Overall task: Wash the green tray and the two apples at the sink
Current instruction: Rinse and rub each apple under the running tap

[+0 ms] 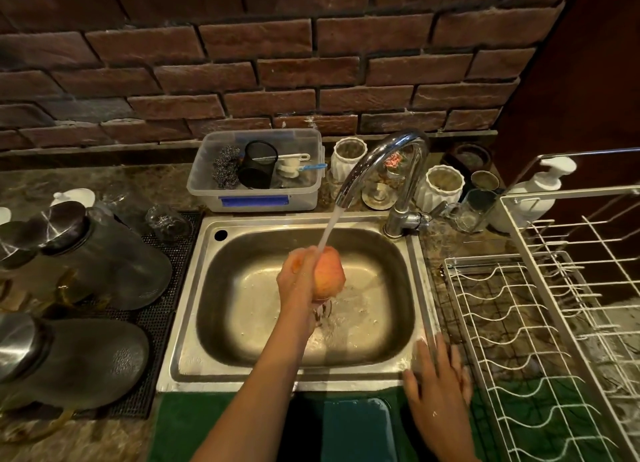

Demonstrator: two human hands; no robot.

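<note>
My left hand [297,285] grips a red-orange apple [329,274] over the steel sink [194,326], right under the water stream [331,225] from the chrome tap [381,160]. A small orange patch shows at the far side of that hand; I cannot tell whether it is a second apple. My right hand [440,382] rests flat with spread fingers on the sink's front right corner. Below the sink's front edge lies a dark green surface [194,427] with a teal rounded shape [356,427] on it; I cannot tell which of them is the tray.
A white wire dish rack [519,323] stands right of the sink. Behind the sink stand a clear plastic box [256,200] of scrubbers, white jars and a pump bottle [540,191]. Large glass jars [104,261] lie on a black mat at the left.
</note>
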